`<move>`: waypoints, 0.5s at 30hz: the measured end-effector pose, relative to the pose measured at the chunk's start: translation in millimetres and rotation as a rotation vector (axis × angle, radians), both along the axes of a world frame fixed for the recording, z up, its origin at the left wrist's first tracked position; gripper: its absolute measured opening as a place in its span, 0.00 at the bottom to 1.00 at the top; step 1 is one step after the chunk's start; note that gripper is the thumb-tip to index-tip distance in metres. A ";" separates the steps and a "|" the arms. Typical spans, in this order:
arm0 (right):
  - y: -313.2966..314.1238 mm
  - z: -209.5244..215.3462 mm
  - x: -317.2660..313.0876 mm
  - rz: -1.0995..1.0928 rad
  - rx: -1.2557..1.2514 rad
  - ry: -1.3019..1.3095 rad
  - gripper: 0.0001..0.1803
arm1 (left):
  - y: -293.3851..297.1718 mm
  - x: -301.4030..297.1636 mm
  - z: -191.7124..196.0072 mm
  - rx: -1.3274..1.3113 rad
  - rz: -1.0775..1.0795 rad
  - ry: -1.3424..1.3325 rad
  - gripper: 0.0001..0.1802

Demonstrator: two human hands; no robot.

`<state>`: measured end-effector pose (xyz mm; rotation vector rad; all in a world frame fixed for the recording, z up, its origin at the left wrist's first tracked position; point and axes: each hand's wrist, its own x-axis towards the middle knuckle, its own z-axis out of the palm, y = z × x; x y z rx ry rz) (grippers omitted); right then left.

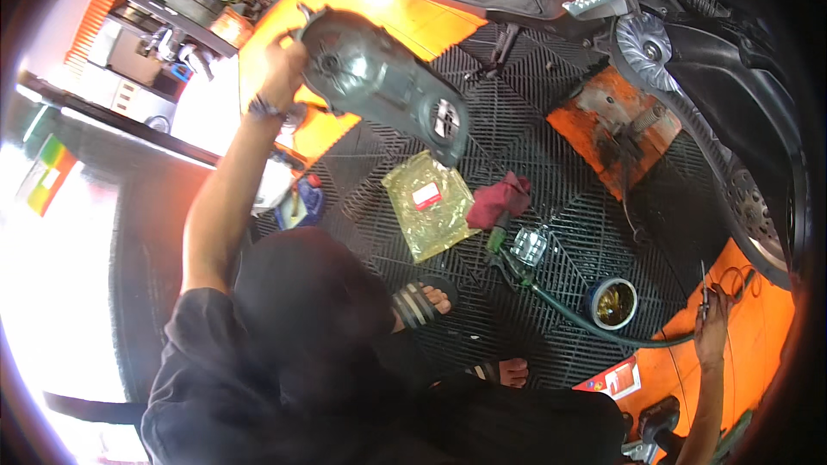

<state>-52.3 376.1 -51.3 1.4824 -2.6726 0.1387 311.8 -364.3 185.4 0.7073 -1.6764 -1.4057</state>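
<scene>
Head view: left hand [284, 60] clamped on the rim of a grey engine cover [383, 82], held high and tilted over the black grid floor [551, 164], far end hanging low above a yellow-green bag [428, 204]. Grip only at one end, so likely to twist or slip under its own weight; a drop would probably land on the bag, the red rag [500, 198] or the small clear part [528, 245] just beside it. Right hand [713, 327] low at the right, closed round a thin tool [704, 288] near the orange mat [758, 327]; exact hold too small to tell. Green hose [594, 323] running across the floor between the sandalled feet [422, 303] and the round tin [613, 301] of amber fluid: easy to snag with a foot, and the tin, touching the hose, could tip and spill. Bare clutch pulley [644, 45] of the scooter exposed at upper right, well apart from the cover; swinging the cover back carelessly risks knocking its edge.
</scene>
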 end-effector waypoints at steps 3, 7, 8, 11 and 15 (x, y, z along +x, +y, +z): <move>-27.2 35.5 40.2 -0.037 -0.188 -0.223 0.19 | -8.0 -50.4 5.1 -0.290 0.349 -0.244 0.22; -86.6 89.2 106.3 0.114 -0.519 -0.377 0.18 | -15.9 -80.5 -5.4 -0.627 0.364 -0.346 0.24; -108.0 109.8 123.7 0.092 -0.553 -0.404 0.21 | -16.9 -87.6 -10.8 -0.632 0.328 -0.354 0.24; -160.4 157.0 166.5 0.043 -0.640 -0.454 0.25 | -20.3 -106.1 -17.2 -0.621 0.124 -0.280 0.25; -276.4 218.6 194.8 0.147 -0.452 -0.491 0.21 | -1.8 -122.0 -16.6 -0.708 0.000 -0.324 0.25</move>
